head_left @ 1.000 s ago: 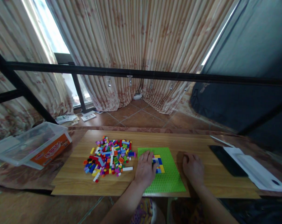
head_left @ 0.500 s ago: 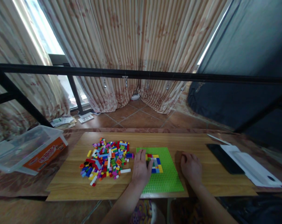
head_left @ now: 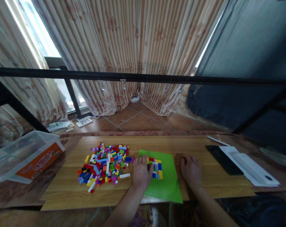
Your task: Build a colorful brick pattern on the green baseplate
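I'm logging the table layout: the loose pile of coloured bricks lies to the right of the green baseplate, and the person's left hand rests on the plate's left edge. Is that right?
Not quite. In the head view the pile of coloured bricks lies to the left of the green baseplate, not the right. The rest holds: the left hand rests on the plate's left edge.

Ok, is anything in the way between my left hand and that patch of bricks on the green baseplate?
Nothing visible is. The left hand lies on the left part of the green baseplate, its fingers right at the patch of bricks. The loose brick pile lies further left, the right hand to the right.
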Action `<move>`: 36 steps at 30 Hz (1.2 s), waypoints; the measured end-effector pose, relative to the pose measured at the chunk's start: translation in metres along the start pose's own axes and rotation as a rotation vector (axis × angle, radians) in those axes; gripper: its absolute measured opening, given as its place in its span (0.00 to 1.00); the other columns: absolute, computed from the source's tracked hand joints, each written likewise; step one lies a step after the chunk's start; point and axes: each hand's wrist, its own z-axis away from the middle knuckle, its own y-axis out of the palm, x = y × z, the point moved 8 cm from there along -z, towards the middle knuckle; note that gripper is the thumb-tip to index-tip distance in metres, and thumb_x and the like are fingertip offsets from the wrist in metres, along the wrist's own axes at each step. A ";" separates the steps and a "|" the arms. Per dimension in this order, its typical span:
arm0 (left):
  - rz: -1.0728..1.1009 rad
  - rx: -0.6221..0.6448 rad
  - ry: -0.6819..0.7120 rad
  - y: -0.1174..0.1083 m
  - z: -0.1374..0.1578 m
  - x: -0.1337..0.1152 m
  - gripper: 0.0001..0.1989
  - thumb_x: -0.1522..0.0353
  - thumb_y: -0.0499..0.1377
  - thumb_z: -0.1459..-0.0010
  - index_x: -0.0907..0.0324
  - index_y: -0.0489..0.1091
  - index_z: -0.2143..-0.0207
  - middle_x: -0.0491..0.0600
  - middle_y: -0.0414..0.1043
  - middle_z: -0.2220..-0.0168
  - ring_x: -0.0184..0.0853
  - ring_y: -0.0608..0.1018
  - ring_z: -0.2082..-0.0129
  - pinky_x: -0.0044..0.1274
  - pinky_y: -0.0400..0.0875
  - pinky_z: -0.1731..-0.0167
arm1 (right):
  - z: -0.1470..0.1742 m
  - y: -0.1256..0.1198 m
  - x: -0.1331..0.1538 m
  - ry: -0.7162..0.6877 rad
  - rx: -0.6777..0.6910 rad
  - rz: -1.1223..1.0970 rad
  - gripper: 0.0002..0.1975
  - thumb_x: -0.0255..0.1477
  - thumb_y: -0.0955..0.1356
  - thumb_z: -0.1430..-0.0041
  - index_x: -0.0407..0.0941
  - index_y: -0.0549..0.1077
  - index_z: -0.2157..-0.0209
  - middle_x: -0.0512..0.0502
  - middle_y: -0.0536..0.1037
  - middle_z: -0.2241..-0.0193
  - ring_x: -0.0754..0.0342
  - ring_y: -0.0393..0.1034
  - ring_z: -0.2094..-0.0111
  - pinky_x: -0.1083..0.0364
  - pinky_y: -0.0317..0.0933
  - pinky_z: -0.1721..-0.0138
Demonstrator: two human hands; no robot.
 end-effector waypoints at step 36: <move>-0.302 -0.223 -0.019 -0.100 0.037 0.091 0.13 0.68 0.53 0.41 0.57 0.75 0.56 0.55 0.73 0.55 0.46 0.73 0.56 0.38 0.71 0.54 | 0.000 0.000 -0.002 0.008 0.012 -0.013 0.13 0.29 0.60 0.38 0.41 0.76 0.61 0.38 0.76 0.64 0.47 0.66 0.62 0.51 0.55 0.60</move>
